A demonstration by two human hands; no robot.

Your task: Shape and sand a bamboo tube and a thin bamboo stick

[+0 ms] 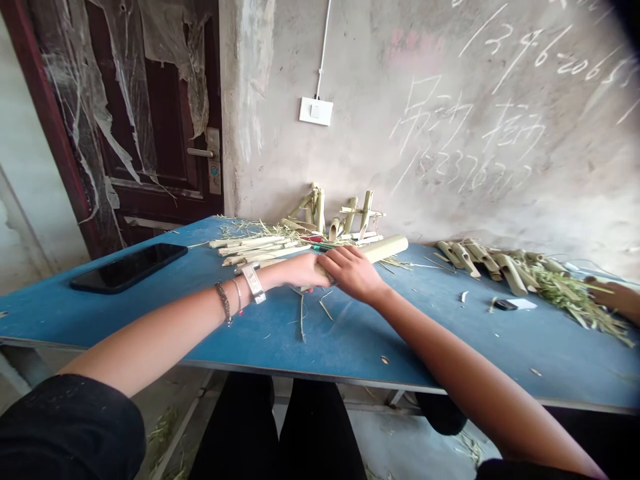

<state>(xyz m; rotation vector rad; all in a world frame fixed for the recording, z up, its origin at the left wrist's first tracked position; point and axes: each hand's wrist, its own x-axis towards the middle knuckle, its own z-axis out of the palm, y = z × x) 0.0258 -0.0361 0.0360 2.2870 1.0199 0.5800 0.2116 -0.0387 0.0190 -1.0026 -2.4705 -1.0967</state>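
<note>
My left hand [303,269] and my right hand [353,272] meet over the middle of the blue table [245,340]. Both are wrapped round the near end of a thick pale-green bamboo piece [385,249], whose far end points right and away. My right hand lies partly over my left fingers. Left of the bamboo piece, several split bamboo strips [260,248] lie in a loose pile, close behind my left hand. A small green and red item shows behind my hands, too hidden to make out.
A black phone [129,268] lies at the left. Small bamboo frames [314,210] stand by the wall. Bamboo pieces [510,273], leaf shreds [570,297] and a knife-like item [515,305] lie at the right, near another person's hand [615,299].
</note>
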